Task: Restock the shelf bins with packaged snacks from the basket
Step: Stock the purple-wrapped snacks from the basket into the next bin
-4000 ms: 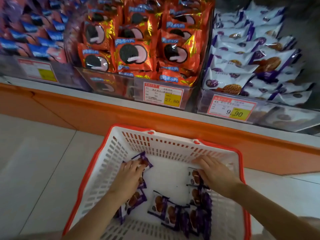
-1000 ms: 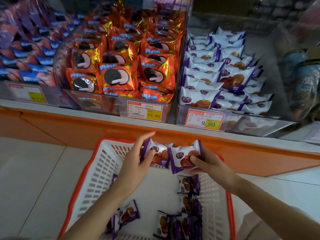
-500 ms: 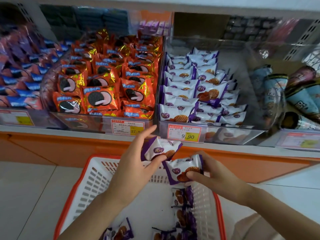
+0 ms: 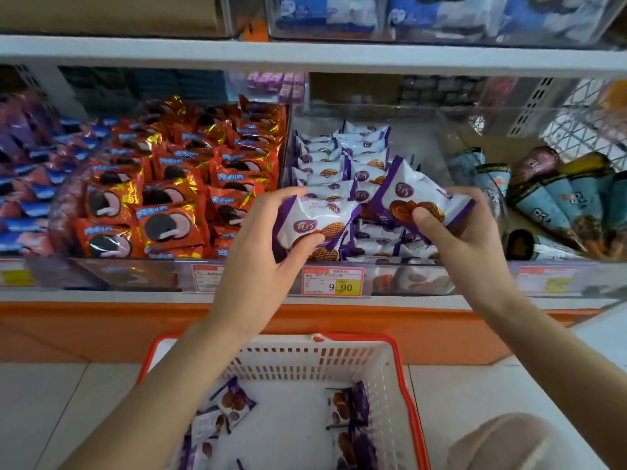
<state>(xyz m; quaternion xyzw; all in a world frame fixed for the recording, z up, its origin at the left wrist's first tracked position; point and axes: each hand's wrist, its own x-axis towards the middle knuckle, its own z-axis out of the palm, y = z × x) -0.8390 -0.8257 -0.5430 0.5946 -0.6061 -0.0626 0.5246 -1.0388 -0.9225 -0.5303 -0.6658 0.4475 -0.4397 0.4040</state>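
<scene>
Head view: what do we see, biggest first?
— Our basket point(image 4: 305, 359) on the floor, loose packets point(image 4: 346, 405) inside; above it the clear bin point(image 4: 407, 279) of purple-white snacks point(image 4: 325, 171).
— Our hands?
— Our left hand point(image 4: 254, 259) pinches one packet point(image 4: 315, 215), our right hand point(image 4: 468, 242) a second packet point(image 4: 417, 191), both just over that bin.

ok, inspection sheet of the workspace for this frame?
Surface: tiled floor under the basket; shelf ledge carries clear bins.
Job's things: basket, white with a red rim, holds several basket packets; left packet and right packet, white-purple, held in front of the matching bin, price tag reads 9.90.
Clutter: nothing seen.
Grippers: left hand grips the left packet; right hand grips the right packet.
Cables: nothing seen.
Surroundings: orange packs in the bin to the left, cone snacks to the right, upper shelf above.
</scene>
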